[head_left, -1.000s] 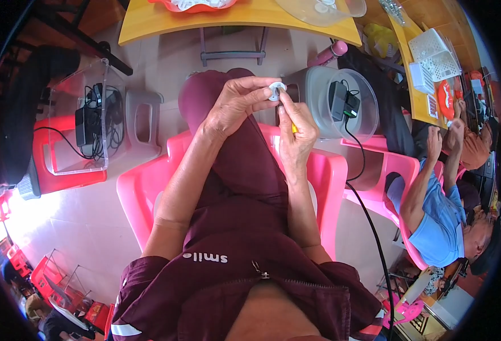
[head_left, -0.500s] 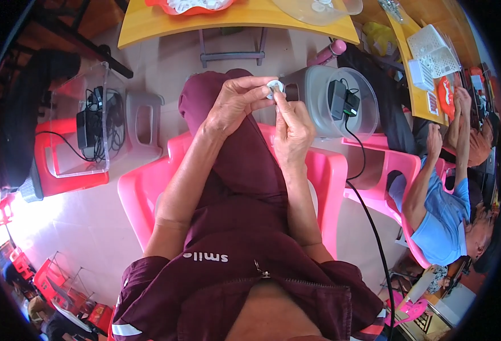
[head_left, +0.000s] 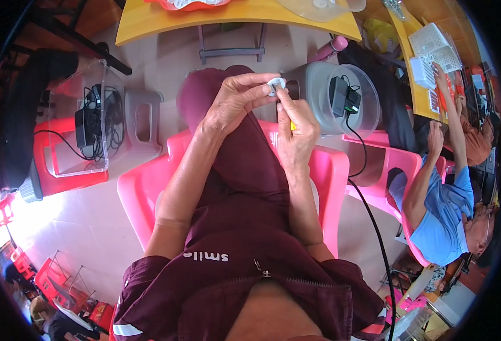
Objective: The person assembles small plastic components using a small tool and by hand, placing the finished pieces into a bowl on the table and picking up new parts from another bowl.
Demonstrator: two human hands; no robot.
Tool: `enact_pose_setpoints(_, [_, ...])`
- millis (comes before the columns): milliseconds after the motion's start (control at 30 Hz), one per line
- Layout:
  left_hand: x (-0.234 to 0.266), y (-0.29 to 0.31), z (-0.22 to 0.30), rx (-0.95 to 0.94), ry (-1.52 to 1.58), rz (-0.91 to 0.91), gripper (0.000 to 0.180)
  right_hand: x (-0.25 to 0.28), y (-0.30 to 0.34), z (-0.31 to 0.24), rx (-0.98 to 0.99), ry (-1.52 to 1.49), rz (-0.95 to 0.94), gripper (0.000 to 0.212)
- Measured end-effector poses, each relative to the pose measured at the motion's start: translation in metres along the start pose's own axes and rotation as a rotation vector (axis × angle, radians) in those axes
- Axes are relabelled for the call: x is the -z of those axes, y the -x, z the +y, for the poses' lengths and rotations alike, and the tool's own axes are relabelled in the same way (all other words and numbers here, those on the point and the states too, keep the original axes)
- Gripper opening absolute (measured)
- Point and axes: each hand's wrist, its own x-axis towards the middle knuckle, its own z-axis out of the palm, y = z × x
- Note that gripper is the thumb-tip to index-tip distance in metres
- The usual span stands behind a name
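1. The person sits on a pink chair [head_left: 142,193], one knee raised; both forearms come up from the lower edge and meet over the knee.
2. The left hand [head_left: 233,105] pinches a small white part [head_left: 275,86] between thumb and fingertips, a grip closed on it.
3. The right hand [head_left: 296,133] touches the same part from below with thumb and forefinger, also gripping it; something yellow shows in its palm, too hidden to tell.
4. The part hangs in the air above the knee, well short of the yellow counter [head_left: 239,14].
5. Open floor lies between knee and counter edge, holding one grey stool [head_left: 142,119].
6. To the left a clear box [head_left: 86,128] of cables rests on a red chair [head_left: 63,176].
7. To the right a round tub [head_left: 341,99] holds one black charger.
8. Further right another person [head_left: 443,199] in blue sits on a second pink chair, arms raised.
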Motion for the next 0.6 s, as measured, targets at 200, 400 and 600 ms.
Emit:
enact_pose_setpoints(200, [-0.002, 0.003, -0.002, -0.023, -0.088, 0.031, 0.029, 0.0, 0.002, 0.001, -0.027, -0.013, -0.03, 0.027])
enact_pose_setpoints(400, [-0.002, 0.003, -0.002, -0.031, -0.117, 0.037, 0.03, -0.001, 0.006, 0.003, -0.097, -0.104, -0.039, 0.027])
enact_pose_setpoints(600, [-0.002, 0.002, -0.002, -0.054, -0.123, 0.032, 0.029, -0.001, 0.006, 0.01, -0.197, -0.307, -0.087, 0.028])
